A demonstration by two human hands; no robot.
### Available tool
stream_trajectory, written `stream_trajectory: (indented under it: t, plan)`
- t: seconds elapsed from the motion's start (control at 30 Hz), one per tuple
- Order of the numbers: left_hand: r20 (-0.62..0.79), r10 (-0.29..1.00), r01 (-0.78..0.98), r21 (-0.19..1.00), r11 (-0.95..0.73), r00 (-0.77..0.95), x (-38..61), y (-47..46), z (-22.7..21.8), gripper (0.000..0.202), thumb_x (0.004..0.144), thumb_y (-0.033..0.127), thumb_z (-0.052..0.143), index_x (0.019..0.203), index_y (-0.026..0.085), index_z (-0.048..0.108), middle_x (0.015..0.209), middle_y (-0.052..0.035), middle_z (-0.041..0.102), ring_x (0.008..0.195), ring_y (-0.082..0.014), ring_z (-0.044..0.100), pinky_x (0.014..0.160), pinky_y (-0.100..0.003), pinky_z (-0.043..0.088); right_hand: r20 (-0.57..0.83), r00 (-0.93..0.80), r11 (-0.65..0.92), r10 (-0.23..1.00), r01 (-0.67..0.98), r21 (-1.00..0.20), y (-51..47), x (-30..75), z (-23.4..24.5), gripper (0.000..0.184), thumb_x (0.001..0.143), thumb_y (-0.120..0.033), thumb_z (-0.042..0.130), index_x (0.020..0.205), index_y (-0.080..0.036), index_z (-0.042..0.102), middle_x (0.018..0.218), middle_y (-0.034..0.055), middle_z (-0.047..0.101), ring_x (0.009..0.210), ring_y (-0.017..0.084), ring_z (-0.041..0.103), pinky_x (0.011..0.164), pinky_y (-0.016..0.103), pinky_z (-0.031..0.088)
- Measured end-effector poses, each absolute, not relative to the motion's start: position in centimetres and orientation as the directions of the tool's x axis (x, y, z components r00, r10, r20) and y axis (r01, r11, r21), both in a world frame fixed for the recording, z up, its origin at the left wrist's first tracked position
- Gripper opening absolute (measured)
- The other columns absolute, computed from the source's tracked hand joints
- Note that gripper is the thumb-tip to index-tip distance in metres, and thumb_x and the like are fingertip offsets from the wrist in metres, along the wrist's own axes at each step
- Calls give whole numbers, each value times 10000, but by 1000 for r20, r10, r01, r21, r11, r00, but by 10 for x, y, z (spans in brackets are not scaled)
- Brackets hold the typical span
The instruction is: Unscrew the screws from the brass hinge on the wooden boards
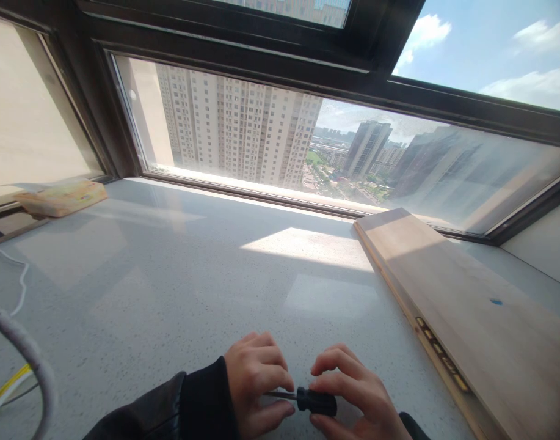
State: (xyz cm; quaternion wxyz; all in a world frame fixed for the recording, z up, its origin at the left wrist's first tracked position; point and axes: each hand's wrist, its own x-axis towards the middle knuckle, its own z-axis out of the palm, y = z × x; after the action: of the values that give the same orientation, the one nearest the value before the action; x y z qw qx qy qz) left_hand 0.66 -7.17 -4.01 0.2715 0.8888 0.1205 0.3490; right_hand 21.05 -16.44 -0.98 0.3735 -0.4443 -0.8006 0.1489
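A screwdriver with a black handle (317, 401) and a thin metal shaft lies level between my two hands, low in the view. My left hand (258, 385) pinches the shaft between thumb and fingers, hiding its tip. At the handle, my right hand (353, 391) has its thumb below and fingers above, closed round the grip. Beneath both hands is the pale speckled countertop (206, 293).
A wooden board (472, 305) leans along the right side, with a dark labelled strip on its edge. At the left are a tissue pack (62, 198), a thick grey hose (23, 348) and a white cable (23, 284). Dark-framed windows (243, 128) bound the far side.
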Motion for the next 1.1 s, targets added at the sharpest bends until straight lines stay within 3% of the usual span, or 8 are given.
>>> stream_trajectory:
  t: [0.17, 0.33, 0.5, 0.9, 1.1]
  plan:
    - [595, 378, -2, 538, -843, 709, 8, -73, -39, 45, 720, 219, 668, 760, 222, 647, 692, 38, 655, 678, -129, 540, 612, -284, 303, 454, -334, 558, 826, 599, -574, -164, 213, -16, 226, 775, -257, 698, 979, -221, 607, 933, 56, 602, 842, 176, 577, 715, 302, 500]
    - [633, 420, 8, 547, -837, 651, 9, -76, -35, 52, 691, 160, 653, 696, 199, 619, 654, 43, 639, 651, -119, 529, 603, -279, 293, 444, -304, 534, 843, 571, -623, -164, 213, -20, 374, 759, -428, 704, 1042, -223, 572, 976, 64, 601, 879, 187, 577, 745, 313, 502]
    - [638, 420, 4, 547, -837, 645, 10, -76, -36, 51, 678, 173, 655, 687, 196, 611, 654, 42, 640, 653, -122, 531, 601, -279, 300, 425, -302, 519, 853, 577, -631, -164, 213, -19, 398, 780, -462, 673, 1078, -229, 552, 982, 64, 599, 882, 189, 572, 757, 324, 494]
    - [658, 415, -9, 540, -842, 628, 10, -75, -36, 52, 702, 176, 659, 699, 194, 610, 656, 29, 632, 656, -126, 520, 607, -277, 313, 357, -316, 477, 879, 584, -657, -165, 214, -23, 353, 800, -442, 656, 1061, -227, 556, 983, 61, 583, 894, 192, 552, 764, 337, 477]
    - [676, 423, -34, 551, -834, 604, 10, -75, -36, 48, 722, 170, 659, 719, 189, 615, 671, 18, 632, 659, -126, 514, 623, -276, 352, 359, -328, 487, 873, 604, -631, -164, 213, -20, 195, 780, -210, 669, 952, -211, 578, 967, 55, 582, 891, 180, 550, 754, 322, 479]
